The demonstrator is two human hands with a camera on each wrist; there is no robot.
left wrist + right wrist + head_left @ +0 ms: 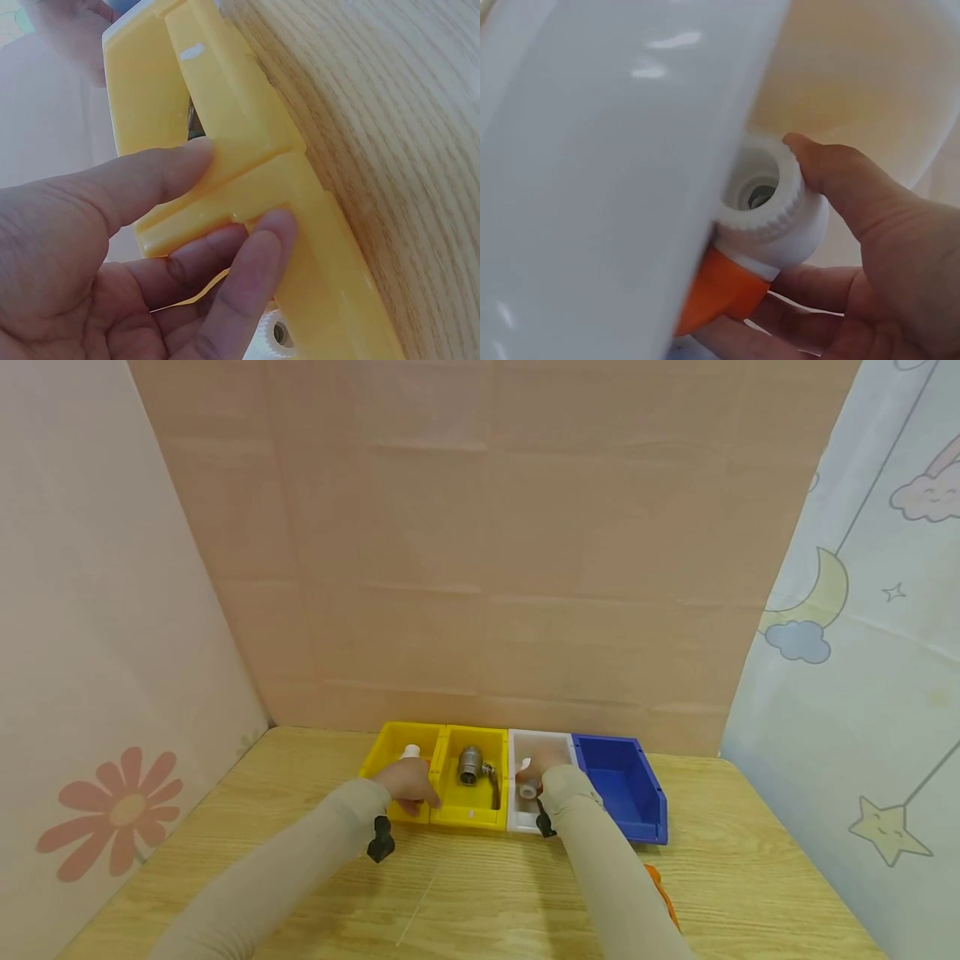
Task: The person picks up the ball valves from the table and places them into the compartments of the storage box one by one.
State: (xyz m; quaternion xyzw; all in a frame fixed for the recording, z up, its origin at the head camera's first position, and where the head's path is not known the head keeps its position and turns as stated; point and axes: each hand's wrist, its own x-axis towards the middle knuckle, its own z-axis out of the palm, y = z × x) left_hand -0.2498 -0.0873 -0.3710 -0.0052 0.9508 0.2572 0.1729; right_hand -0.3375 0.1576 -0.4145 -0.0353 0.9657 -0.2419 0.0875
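Observation:
My left hand (408, 782) reaches over the front of the left yellow bin (411, 725). In the left wrist view its thumb and fingers straddle the divider (202, 191) where two yellow bins meet, pinching it. A white plastic fitting (410, 751) lies in the left bin, partly behind that hand. Inside the second yellow bin (457, 816) is a metal valve (470, 764) with a lever. My right hand (547, 764) is down in the white bin (525, 822), holding a white plastic valve (784, 225) with an orange handle (724, 292); the bin wall hides part of the valve.
A blue bin (622, 793) stands at the right end of the row, against the white one. An orange object (660, 893) lies on the wooden table (750, 860), partly behind the right sleeve. A brown backdrop (487, 568) rises close behind the bins.

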